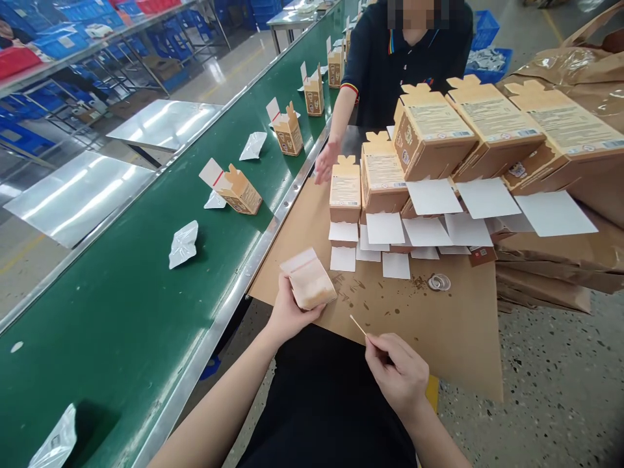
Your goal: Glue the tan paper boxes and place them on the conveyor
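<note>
My left hand [287, 318] is wrapped round the lower side of a small cardboard box [312, 283], whose pale flap with a red line points up and left. Between the thumb and fingers of my right hand [397, 370] is a thin swab stick [358, 324], its white tip pointing up-left toward the box but apart from it. Both hands are at the near edge of a brown cardboard-covered table [453, 331]. Dark wet spots and a small clear round cup [439, 282] lie on the cardboard beyond my right hand.
Stacked boxes [433, 140] with white flaps stand at the table's back right. On the left, a green conveyor [121, 312] with a metal rail carries open boxes [238, 190] and silver packets [184, 244]. Across the table, a person [404, 58] reaches a hand beside the stack.
</note>
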A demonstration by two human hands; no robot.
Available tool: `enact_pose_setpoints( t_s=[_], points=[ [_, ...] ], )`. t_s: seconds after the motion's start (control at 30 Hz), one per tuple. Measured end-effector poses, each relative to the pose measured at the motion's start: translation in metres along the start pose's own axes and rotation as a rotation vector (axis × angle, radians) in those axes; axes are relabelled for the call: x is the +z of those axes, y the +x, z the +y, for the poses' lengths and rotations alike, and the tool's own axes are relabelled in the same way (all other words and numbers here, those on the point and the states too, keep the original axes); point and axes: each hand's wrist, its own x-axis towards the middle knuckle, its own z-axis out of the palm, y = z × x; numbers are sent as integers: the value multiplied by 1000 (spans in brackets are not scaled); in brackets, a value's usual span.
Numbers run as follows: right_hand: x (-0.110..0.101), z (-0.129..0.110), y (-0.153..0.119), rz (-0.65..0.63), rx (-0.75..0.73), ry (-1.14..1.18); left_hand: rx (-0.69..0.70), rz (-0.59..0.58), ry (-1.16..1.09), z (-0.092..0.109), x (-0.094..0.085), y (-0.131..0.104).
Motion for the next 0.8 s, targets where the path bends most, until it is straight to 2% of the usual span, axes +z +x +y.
enact_pose_setpoints(
  t_s=[0.13,0.27,0.33,0.4,0.5,0.6,0.7,0.8],
  points=[
    [-17,-5,-11,30,56,-30,0,25,120,-6,4,-7],
    [-11,-11,-11,47,54,11,-6,20,166,-5,5,-8],
    [-7,-13,-9,40,40,42,11,79,219,-1,-4,-4],
    [-6,-14,-7,33,25,58,61,216,305,3,-25,3],
    [-7,-11,-8,50,9,65,92,454,436,5,-75,17],
    [-8,-8,-10,61,-2,59,-41,648,441,-2,-126,31],
    [-5,-6,-9,51,-13,55,-152,738,364,-10,-159,47],
    [-2,-9,-3,43,-19,59,-135,725,338,-13,-174,62]
  ],
)
